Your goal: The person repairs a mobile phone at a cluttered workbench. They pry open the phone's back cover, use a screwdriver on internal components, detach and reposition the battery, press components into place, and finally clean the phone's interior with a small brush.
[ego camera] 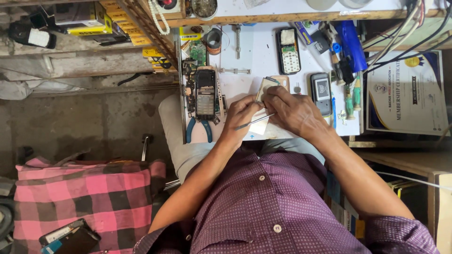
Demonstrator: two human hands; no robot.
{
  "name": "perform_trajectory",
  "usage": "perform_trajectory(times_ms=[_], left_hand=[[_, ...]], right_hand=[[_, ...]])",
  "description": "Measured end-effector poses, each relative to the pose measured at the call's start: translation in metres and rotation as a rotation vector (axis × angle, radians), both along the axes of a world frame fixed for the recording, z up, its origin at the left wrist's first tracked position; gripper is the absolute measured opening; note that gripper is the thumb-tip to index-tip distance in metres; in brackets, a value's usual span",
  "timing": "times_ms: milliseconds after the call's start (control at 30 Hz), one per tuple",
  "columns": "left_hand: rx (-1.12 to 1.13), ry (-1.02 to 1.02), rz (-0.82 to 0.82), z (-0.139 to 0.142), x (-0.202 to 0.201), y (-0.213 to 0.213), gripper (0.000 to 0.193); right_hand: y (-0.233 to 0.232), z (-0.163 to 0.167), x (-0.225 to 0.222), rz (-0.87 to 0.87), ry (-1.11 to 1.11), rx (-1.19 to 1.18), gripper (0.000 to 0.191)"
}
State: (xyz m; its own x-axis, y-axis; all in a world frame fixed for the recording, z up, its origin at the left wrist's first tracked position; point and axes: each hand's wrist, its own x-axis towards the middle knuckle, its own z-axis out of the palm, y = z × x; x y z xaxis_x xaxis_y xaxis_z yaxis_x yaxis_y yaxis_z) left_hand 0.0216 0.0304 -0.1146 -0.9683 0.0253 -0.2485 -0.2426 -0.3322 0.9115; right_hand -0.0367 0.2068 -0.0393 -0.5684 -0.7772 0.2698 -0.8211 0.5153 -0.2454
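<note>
We work at a small white table (263,61) seen from directly above, with both forearms extended over its near edge. Our left hand (241,114) is closed in a pinch grip; it appears to hold the near end of a thin metal tool (254,122), either tweezers or a fine probe, which lies at a shallow angle across the gap between the two hands. Our right hand (293,111) is curled shut around a small flat phone part (265,88), pale with a dark edge, held tilted just above the table surface; the fingers cover its lower half, so we cannot tell its exact shape. The tool tip points toward that part, but whether the two are touching is hidden by the right hand. Just left of the left hand lies a disassembled keypad phone (205,93) with its dark screen and keys facing up, and below it a pair of blue-handled pliers (198,128) rests at the table edge. Farther back on the table lies an opened phone housing (288,51) showing a pale keypad mat. To the right of the right hand lies a grey phone (321,90), and beyond it a cluster of screwdrivers (351,96) with green and blue handles. On the floor side, at lower left, a pink checked cloth (89,193) covers a seat.
</note>
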Motion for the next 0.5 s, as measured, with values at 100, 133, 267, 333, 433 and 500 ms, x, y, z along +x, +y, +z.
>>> perform_trajectory(times_ms=[100,133,267,333,433,500], left_hand=[[-0.001,-0.033,0.025,0.003,-0.001,0.004,0.024],[0.001,-0.021,0.028,0.005,-0.001,0.005,0.024],[-0.030,-0.020,0.021,0.008,0.001,0.004,0.022],[-0.026,-0.020,0.013,0.009,0.000,0.003,0.021],[0.035,-0.001,0.012,0.009,-0.001,0.003,0.020],[0.070,0.005,0.017,0.010,-0.001,0.004,0.019]], right_hand=[[0.000,-0.002,0.002,-0.017,0.013,-0.056,0.031],[0.000,-0.002,0.002,-0.034,0.024,-0.069,0.030],[-0.002,-0.004,0.005,-0.074,0.034,-0.186,0.022],[-0.004,-0.005,0.006,-0.091,0.009,-0.244,0.022],[-0.005,-0.002,0.009,-0.134,-0.083,-0.310,0.023],[-0.005,0.000,0.011,-0.155,-0.136,-0.316,0.025]])
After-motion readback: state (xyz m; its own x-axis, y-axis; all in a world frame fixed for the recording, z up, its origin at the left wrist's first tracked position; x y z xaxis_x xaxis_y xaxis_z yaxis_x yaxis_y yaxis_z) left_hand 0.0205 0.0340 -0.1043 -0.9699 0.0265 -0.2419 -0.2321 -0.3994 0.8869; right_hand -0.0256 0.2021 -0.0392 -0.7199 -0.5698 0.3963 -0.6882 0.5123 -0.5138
